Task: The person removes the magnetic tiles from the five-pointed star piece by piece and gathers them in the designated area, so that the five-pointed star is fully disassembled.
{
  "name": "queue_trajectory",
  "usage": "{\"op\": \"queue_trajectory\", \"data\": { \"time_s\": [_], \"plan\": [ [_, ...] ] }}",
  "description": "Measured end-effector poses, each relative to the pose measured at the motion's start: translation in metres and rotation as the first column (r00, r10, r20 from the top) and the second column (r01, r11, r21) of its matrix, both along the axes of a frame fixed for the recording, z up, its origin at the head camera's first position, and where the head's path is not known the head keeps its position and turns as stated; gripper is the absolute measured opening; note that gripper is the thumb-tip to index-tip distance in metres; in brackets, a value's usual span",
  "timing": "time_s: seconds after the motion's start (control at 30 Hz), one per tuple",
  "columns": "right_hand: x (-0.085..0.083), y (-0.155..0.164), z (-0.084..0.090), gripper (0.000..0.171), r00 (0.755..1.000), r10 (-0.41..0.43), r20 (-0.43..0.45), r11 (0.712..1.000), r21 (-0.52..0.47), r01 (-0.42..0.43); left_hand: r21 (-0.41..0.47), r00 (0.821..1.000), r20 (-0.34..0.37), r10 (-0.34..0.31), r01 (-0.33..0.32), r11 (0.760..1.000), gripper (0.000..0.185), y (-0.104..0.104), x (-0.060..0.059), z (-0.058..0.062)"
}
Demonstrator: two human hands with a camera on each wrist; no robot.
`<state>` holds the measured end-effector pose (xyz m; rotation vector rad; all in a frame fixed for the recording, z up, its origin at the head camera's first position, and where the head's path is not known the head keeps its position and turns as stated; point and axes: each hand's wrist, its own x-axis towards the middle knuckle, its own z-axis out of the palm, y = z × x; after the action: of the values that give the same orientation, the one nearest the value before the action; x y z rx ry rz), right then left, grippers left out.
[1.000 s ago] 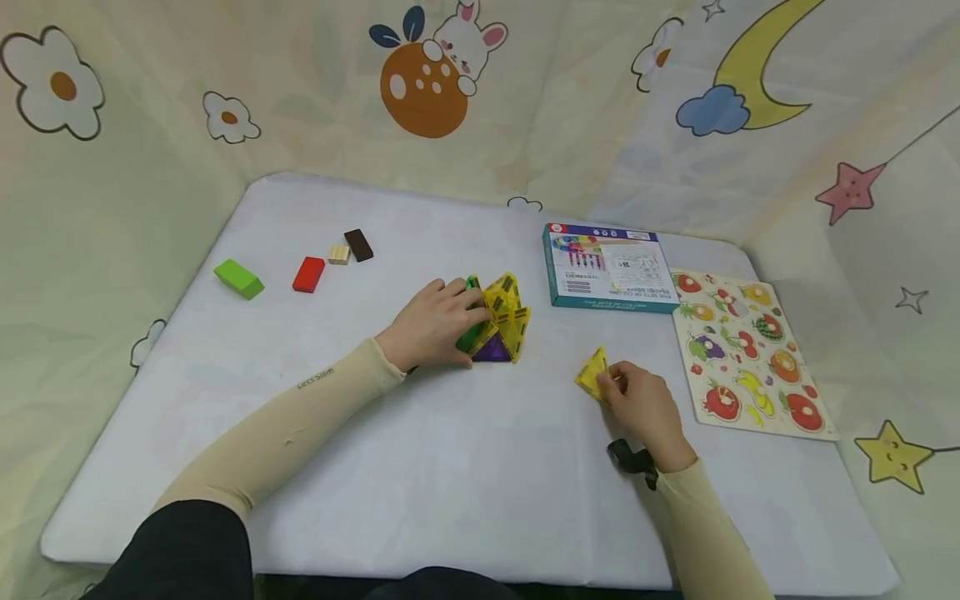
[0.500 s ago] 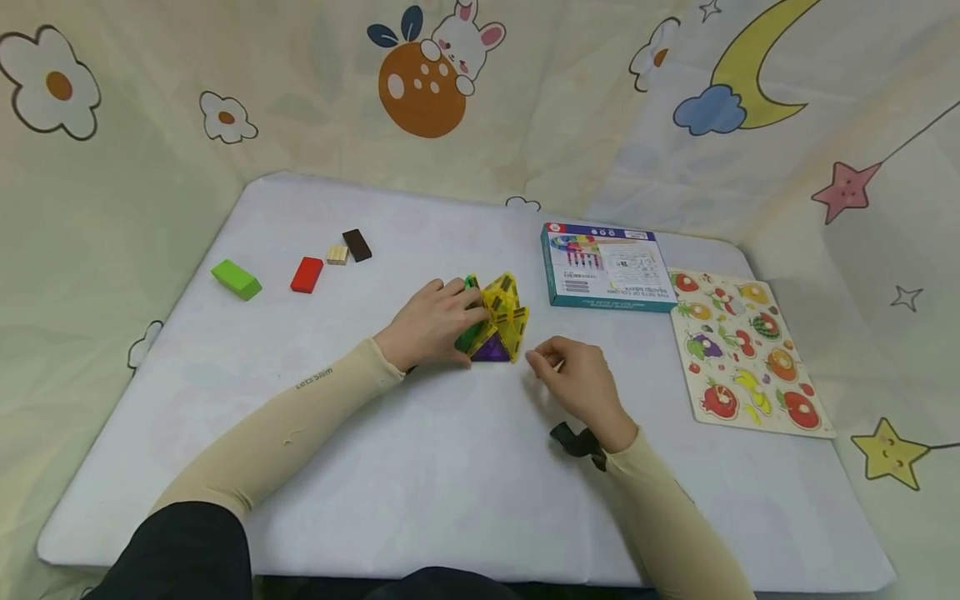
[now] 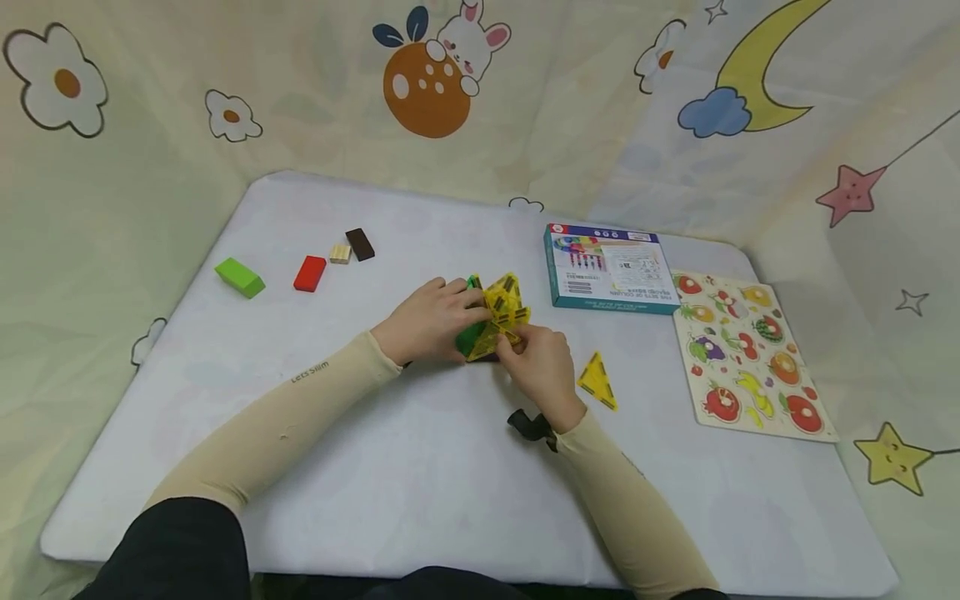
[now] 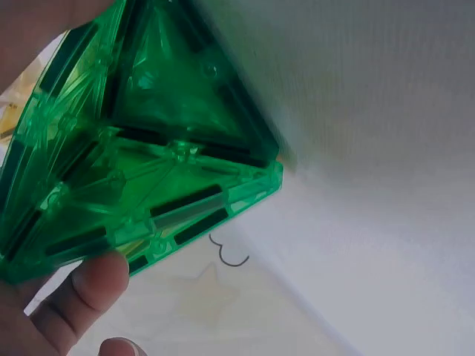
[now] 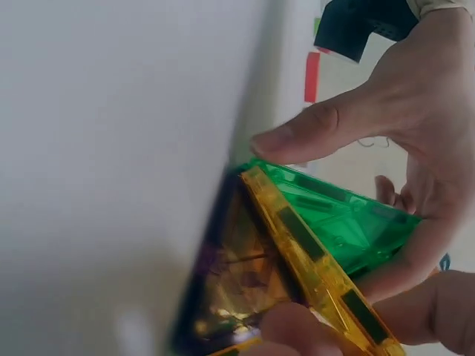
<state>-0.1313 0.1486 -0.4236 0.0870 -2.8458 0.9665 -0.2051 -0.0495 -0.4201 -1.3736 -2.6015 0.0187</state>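
A cluster of translucent magnetic tiles stands mid-table. My left hand (image 3: 431,321) grips its left side, fingers and thumb on the green triangular tiles (image 4: 185,89). Yellow triangular tiles (image 3: 504,292) rise at its back and right. My right hand (image 3: 542,362) is at the cluster's front right, where its fingers pinch a yellow triangular tile (image 5: 308,256) leaning against the green part. A dark purple tile lies low beneath it, mostly hidden. Another yellow triangular tile (image 3: 597,382) lies flat on the table, just right of my right hand.
A green block (image 3: 240,277), a red block (image 3: 309,273), a small wooden block (image 3: 341,254) and a dark block (image 3: 360,244) lie at the back left. A flat box (image 3: 607,271) and a fruit puzzle board (image 3: 750,358) sit on the right of the white table (image 3: 420,483).
My right hand has let go of the loose yellow triangular tile on the right and moved left to the cluster, pinching a yellow tile there. The left hand keeps its grip.
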Motion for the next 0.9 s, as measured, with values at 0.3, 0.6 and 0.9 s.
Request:
{"op": "queue_trajectory", "data": {
  "time_s": [0.3, 0.6, 0.9],
  "plan": [
    [-0.003, -0.001, -0.004, 0.022, 0.999, 0.018, -0.038, 0.987, -0.156, -0.024, 0.022, 1.000, 0.004, -0.004, 0.004, 1.000, 0.075, -0.001, -0.002, 0.001],
    [0.003, 0.000, -0.003, 0.019, 0.999, 0.021, 0.037, 0.981, -0.196, -0.014, 0.033, 1.000, 0.018, 0.012, -0.012, 0.999, 0.074, 0.002, -0.002, 0.003],
    [0.027, 0.016, 0.003, 0.014, 0.932, 0.247, 0.267, 0.955, -0.232, -0.187, 0.059, 0.999, 0.031, 0.006, -0.008, 0.998, 0.076, 0.001, -0.002, 0.001]
  ]
}}
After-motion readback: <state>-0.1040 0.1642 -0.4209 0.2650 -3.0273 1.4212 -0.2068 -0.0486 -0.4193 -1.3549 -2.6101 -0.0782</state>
